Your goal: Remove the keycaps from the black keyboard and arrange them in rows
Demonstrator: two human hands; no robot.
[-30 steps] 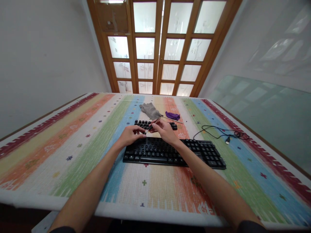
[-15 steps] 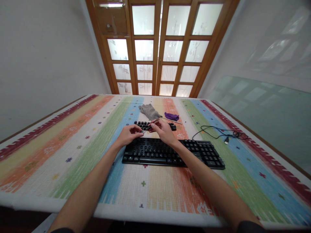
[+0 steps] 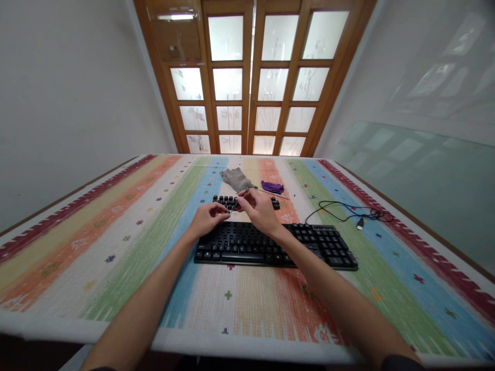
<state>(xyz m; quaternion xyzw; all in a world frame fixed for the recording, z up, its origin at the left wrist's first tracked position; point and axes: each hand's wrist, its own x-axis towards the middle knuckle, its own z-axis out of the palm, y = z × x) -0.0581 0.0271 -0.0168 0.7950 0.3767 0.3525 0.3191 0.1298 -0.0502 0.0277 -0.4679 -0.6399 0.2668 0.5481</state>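
A black keyboard lies across the table in front of me, several of its upper-left keys without caps. Over its back edge, my left hand pinches a small dark piece that looks like a keycap, mostly covered by the fingertips. My right hand, just beside it, is closed around a small dark tool with thin metal wires, like a keycap puller; its tip is close to the left fingertips. Loose black keycaps stand in rows behind the hands, partly hidden by them.
Beyond the keycaps lie a grey cloth or glove, a purple cloth and a thin stick. The keyboard's USB cable coils at the right. A striped tablecloth covers the table; glazed doors stand behind.
The two hands stay close together over the keyboard's back edge, with only slight finger movement. The small piece at the left fingertips is less visible now. The view has tilted a little.
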